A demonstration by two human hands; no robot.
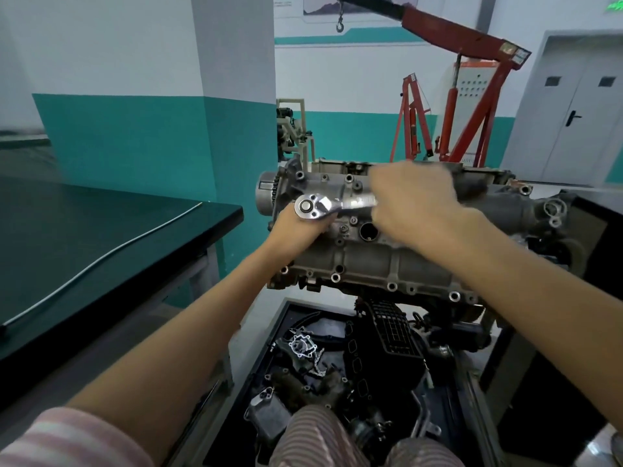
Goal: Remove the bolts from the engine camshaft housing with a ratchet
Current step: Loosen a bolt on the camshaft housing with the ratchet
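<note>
A red steel engine hoist (pixel 472 96) with a black boom and hanging hook stands well behind the work, near a grey double door (pixel 573 112). To the left runs a dark green-topped workbench (pixel 101 230) with a thin white cable lying across it. In the middle sits the grey cast-aluminium camshaft housing (pixel 371 261) on its engine, tilted toward the person, with open bolt holes along its near flange and several bolts visible on its upper face. Beneath it a black parts tray (pixel 293 315) holds loose engine pieces.

The person's right hand (pixel 418 200) is clenched around the handle of the chrome ratchet (pixel 323 205), which lies across the housing's upper left end. The left hand (pixel 300 227) sits under the ratchet's round head, fingers wrapped below it; whether they grip a socket or only steady it cannot be told, since the head hides them.

The likely risk is the socket riding off the bolt if the head tips during a pull, rounding the bolt or driving the knuckles into the casting. A freed bolt could also drop into the tray or the open round bore (pixel 368 230) just beside the ratchet.

Lettering on the ratchet handle and a green sign at top right are too blurred to read.
</note>
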